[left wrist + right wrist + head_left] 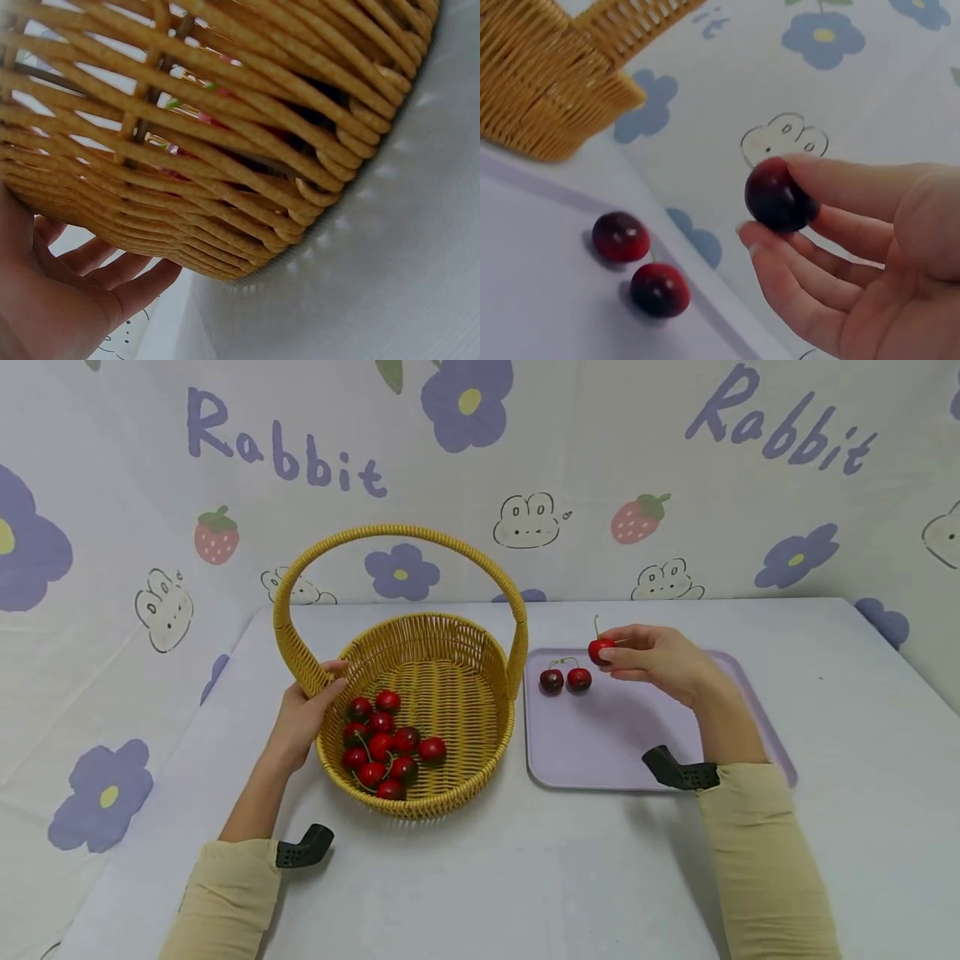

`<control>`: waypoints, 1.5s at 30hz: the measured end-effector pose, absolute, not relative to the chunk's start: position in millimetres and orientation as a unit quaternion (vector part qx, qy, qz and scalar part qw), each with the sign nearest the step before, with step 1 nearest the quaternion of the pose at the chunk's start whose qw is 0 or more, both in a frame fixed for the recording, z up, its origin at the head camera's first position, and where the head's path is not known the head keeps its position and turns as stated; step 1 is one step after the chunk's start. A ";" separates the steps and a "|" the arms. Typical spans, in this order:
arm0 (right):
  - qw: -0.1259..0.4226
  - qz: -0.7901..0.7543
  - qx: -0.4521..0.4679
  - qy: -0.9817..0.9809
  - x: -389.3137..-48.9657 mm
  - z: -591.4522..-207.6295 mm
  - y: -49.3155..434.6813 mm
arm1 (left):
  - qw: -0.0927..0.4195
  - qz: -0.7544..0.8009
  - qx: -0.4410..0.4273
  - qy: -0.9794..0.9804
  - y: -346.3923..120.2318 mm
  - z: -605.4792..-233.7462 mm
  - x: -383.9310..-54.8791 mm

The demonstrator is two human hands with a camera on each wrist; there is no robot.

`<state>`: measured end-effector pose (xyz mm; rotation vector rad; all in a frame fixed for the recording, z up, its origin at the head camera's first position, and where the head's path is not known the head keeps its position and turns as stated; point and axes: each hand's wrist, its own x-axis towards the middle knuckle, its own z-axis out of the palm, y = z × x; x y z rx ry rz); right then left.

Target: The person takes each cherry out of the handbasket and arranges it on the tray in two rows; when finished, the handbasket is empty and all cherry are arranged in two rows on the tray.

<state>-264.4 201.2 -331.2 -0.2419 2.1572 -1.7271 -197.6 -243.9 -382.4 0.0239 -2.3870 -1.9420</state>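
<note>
My right hand [663, 662] pinches a red cherry [599, 650] between thumb and fingers, its thin stem pointing up. It is raised over the back of a lilac tray [592, 747]. Just left of it on the tray lie two dark red cherries [660, 289], their stems meeting at the top. My left hand [302, 717] grips the left side of a yellow woven basket [468, 706] at the foot of its handle, thumb over the rim. Several red cherries [381, 745] sit in the left part of the basket, a few with stems.
The basket's tall arched handle [401, 530] rises above the white table [465, 885]. Basket and tray stand side by side with a narrow gap. Behind them hangs a white cloth [442, 485] printed with flowers, rabbits and strawberries.
</note>
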 end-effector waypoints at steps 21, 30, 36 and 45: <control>0.162 -0.500 0.004 0.851 -280.3 -369.3 202.3 | 0.036 -0.630 0.012 -0.775 -242.2 -383.1 -198.6; 0.155 -0.497 0.010 0.854 -280.2 -377.0 199.7 | 0.039 -0.632 0.007 -0.774 -243.1 -385.2 -199.4; 0.158 -0.509 0.010 0.846 -280.5 -378.5 203.0 | 0.040 -0.633 0.007 -0.773 -243.0 -386.4 -200.4; 0.166 -0.502 0.020 0.848 -280.8 -378.6 201.1 | 0.040 -0.634 0.009 -0.773 -243.2 -386.8 -200.7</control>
